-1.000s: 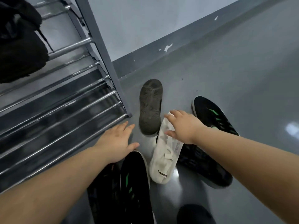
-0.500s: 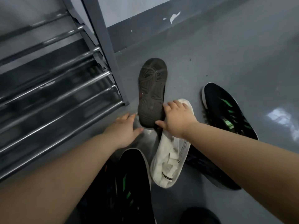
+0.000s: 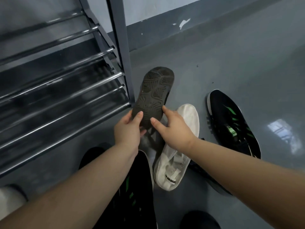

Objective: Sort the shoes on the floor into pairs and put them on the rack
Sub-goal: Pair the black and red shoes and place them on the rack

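Note:
A dark shoe (image 3: 154, 93) lies sole up on the grey floor beside the rack post. My left hand (image 3: 127, 129) grips its near end, thumb on the sole. My right hand (image 3: 171, 128) holds the same end from the right, thumb on the sole and fingers along its edge. A white shoe (image 3: 177, 149) lies just under my right hand. One black shoe with green stripes (image 3: 231, 128) sits to the right, another (image 3: 137, 189) lies under my left forearm. The metal shoe rack (image 3: 66, 90) fills the left.
The rack's grey upright post (image 3: 123, 52) stands right behind the dark shoe. A dark rounded shape (image 3: 199, 219) shows at the bottom edge. The wall's skirting (image 3: 206, 19) runs along the back, with bare grey floor to the right.
Both hands have come together onto the near end of the sole-up dark shoe. My right hand left the white shoe. The camera has shifted closer and lower.

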`<state>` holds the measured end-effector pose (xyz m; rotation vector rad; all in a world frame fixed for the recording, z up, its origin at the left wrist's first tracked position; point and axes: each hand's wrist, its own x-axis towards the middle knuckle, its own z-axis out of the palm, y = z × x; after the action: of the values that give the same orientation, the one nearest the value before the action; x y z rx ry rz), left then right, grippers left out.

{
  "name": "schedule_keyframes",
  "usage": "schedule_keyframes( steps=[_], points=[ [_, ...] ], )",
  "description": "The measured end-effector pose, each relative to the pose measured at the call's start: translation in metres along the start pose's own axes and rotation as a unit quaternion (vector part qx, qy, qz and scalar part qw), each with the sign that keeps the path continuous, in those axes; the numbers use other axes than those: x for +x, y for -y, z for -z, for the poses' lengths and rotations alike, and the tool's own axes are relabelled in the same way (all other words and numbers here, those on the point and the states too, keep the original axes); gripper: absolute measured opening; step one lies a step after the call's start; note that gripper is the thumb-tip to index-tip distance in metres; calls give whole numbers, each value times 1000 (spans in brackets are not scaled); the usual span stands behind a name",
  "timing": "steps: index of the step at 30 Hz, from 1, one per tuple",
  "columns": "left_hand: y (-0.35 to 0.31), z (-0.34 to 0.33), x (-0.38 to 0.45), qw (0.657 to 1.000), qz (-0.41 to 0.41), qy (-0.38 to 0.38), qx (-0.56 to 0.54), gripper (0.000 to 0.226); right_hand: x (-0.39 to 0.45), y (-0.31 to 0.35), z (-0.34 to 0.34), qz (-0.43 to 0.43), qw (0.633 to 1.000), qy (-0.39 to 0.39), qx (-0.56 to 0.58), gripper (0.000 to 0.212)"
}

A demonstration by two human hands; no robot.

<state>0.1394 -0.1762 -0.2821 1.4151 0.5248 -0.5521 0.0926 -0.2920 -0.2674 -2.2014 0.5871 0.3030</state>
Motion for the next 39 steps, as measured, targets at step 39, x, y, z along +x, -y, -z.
schedule_keyframes(
  steps=[39],
  points=[
    [-145,211,-348,820,-441,28,364,45,-315,243,13,-108,823,101,549,39]
  ],
)
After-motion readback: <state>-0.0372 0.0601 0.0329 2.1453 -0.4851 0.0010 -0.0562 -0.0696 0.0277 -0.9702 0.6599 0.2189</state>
